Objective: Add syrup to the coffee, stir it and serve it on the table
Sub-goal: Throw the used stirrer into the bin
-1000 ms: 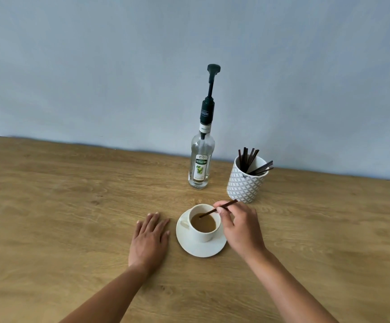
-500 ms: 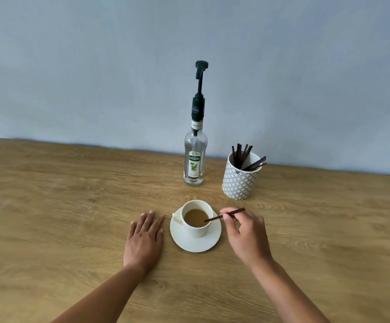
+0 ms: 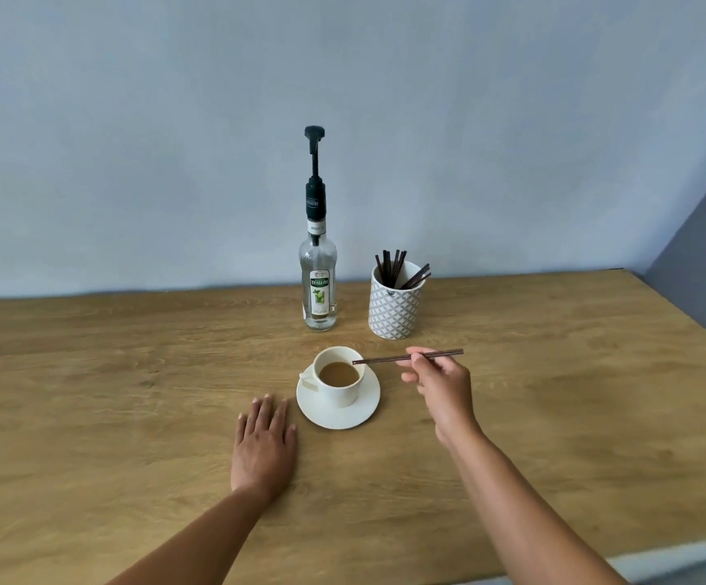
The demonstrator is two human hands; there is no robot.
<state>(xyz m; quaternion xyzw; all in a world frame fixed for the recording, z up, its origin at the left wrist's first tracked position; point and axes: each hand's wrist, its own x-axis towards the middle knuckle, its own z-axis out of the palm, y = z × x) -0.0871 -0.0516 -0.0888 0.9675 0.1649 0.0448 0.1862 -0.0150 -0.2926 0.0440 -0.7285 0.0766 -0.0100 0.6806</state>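
A white cup of light brown coffee (image 3: 338, 373) stands on a white saucer (image 3: 368, 409) in the middle of the wooden table (image 3: 132, 394). My right hand (image 3: 442, 384) is to the right of the cup and pinches a dark stir stick (image 3: 385, 359) held level, its tip over the cup's right rim and out of the coffee. My left hand (image 3: 265, 445) lies flat on the table just left of the saucer, fingers apart. Behind the cup stands a clear syrup bottle (image 3: 319, 289) with a tall black pump.
A white patterned holder (image 3: 394, 308) with several dark stir sticks stands right of the bottle. A pale blue wall runs along the table's far edge. The table's right edge slants toward a grey wall at the far right.
My right hand has lifted the stir stick out of the coffee and drawn it to the right, away from the cup. My left hand has stayed flat beside the saucer.
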